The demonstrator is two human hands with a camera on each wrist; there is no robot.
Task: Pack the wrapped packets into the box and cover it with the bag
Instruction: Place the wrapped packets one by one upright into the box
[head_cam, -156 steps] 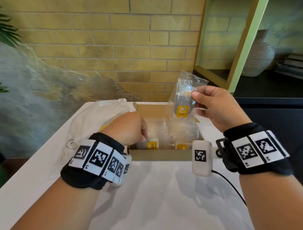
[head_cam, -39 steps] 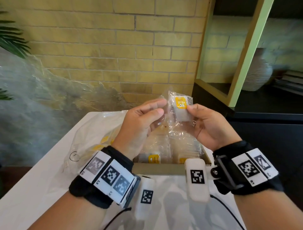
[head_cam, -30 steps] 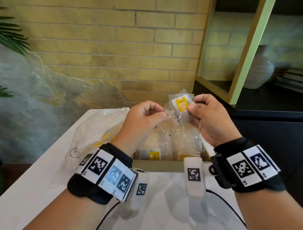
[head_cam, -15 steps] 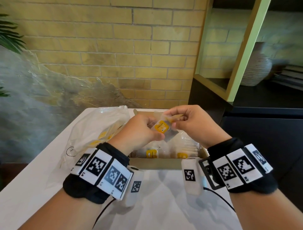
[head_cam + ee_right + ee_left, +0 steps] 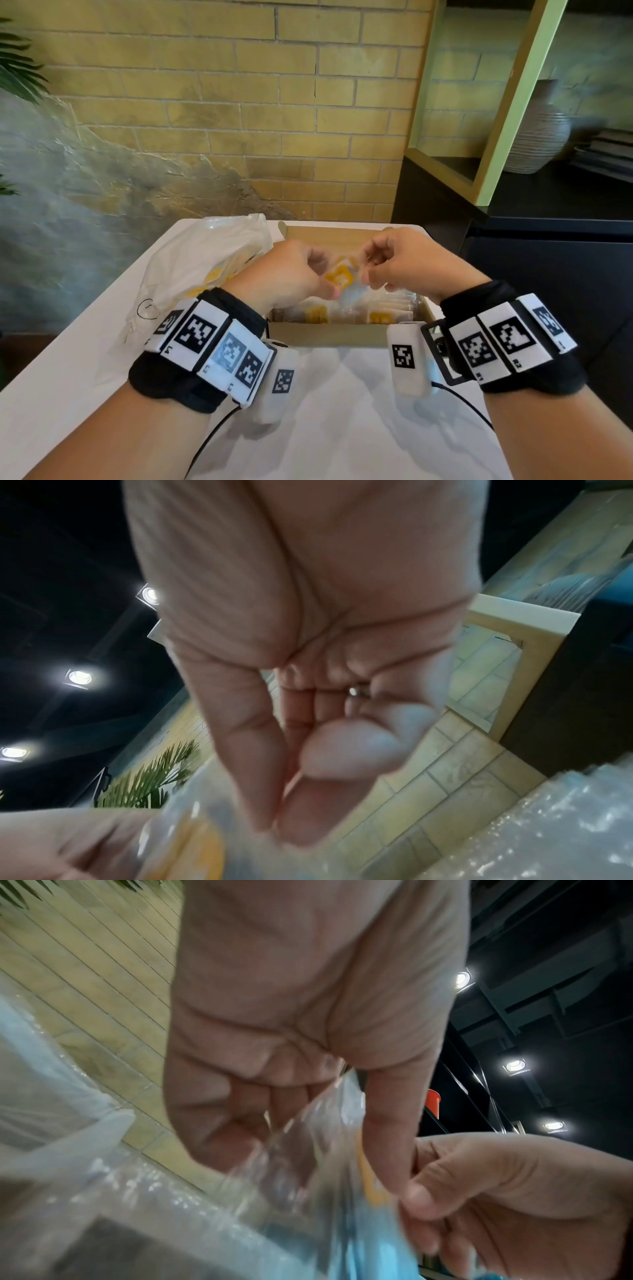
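Two hands, the left hand (image 5: 291, 270) and right hand (image 5: 407, 263), pinch one wrapped packet (image 5: 340, 279) by its crinkly clear film just above the box (image 5: 329, 334). It looks light, soft and slippery, yellow-labelled; gripping the film edges seems safest. The bag (image 5: 205, 260) lies left of the box.
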